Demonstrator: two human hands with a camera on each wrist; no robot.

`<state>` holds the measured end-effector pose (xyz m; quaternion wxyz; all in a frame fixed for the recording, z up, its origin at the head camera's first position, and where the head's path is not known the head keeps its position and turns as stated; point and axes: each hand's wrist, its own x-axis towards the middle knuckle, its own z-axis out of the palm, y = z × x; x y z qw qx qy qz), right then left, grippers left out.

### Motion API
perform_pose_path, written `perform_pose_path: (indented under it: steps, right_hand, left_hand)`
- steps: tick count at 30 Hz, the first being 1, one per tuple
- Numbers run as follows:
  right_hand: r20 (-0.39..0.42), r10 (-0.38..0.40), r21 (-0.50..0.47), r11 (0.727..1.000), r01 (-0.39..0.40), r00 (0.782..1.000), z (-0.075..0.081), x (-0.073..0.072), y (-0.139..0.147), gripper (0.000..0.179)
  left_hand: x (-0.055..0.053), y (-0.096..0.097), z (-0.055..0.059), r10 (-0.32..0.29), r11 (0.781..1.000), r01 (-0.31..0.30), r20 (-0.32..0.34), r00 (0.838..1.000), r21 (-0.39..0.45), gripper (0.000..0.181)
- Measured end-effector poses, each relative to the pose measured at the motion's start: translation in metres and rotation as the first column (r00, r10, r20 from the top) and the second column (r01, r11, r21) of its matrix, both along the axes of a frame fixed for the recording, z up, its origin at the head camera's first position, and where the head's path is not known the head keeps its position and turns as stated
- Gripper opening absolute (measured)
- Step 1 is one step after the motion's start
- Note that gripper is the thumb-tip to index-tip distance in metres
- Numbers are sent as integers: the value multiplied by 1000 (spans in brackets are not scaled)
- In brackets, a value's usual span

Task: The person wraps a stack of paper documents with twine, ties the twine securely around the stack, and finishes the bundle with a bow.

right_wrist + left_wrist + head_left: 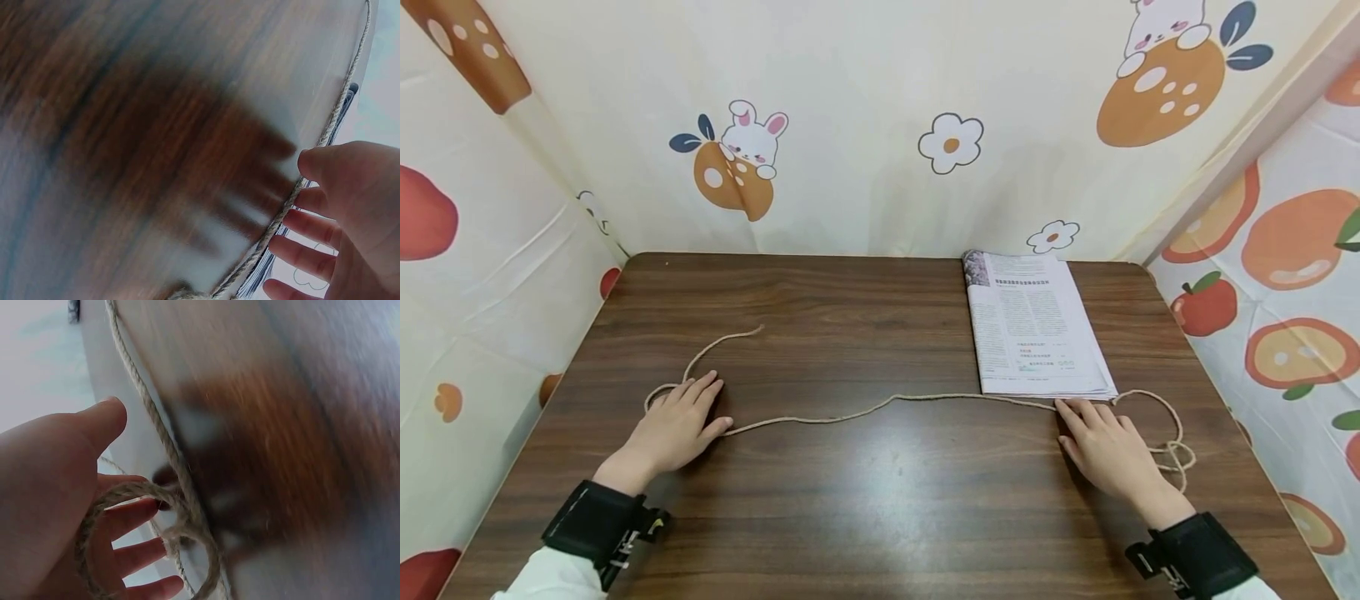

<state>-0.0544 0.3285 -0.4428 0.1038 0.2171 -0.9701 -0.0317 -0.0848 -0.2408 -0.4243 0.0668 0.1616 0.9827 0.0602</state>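
Observation:
A thin tan rope (940, 397) stretches across the brown table between both hands. My left hand (673, 425) lies over its left part with fingers extended. In the left wrist view, the rope (150, 406) makes a loop (87, 531) by the palm and fingers. A short end curves away beyond the fingertips. My right hand (1105, 446) is over the rope's right part, fingers extended, at the near edge of an open-paged magazine (1041, 333). In the right wrist view, the rope (342, 97) runs past the thumb and fingertips.
To the right of the right hand lies a tangled coil of rope (1176, 454). The magazine rests at the table's far right. Printed fabric walls (850, 167) rise behind the table (850, 333) and on both sides.

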Motion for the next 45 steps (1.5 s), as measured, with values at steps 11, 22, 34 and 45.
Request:
perform_pose_path:
  steps: [11, 22, 34, 45]
  right_hand:
    - [23, -3, 9, 1000, 3, 1000, 3, 0, -2, 54]
    - [143, -12, -74, 997, 22, 990, 21, -9, 3, 44]
    - [173, -40, -103, 993, 59, 984, 48, -55, 16, 36]
    - [269, -168, -77, 978, 195, 948, 55, -105, 11, 37]
  left_hand:
    - [-3, -4, 5, 30, 999, -30, -17, 999, -28, 58]
    - [-17, 30, 14, -100, 994, 105, -137, 985, 33, 61]
    - [-44, 104, 27, -226, 965, 244, -167, 960, 100, 64]
    - [-66, 189, 34, -247, 956, 249, -33, 968, 157, 63]
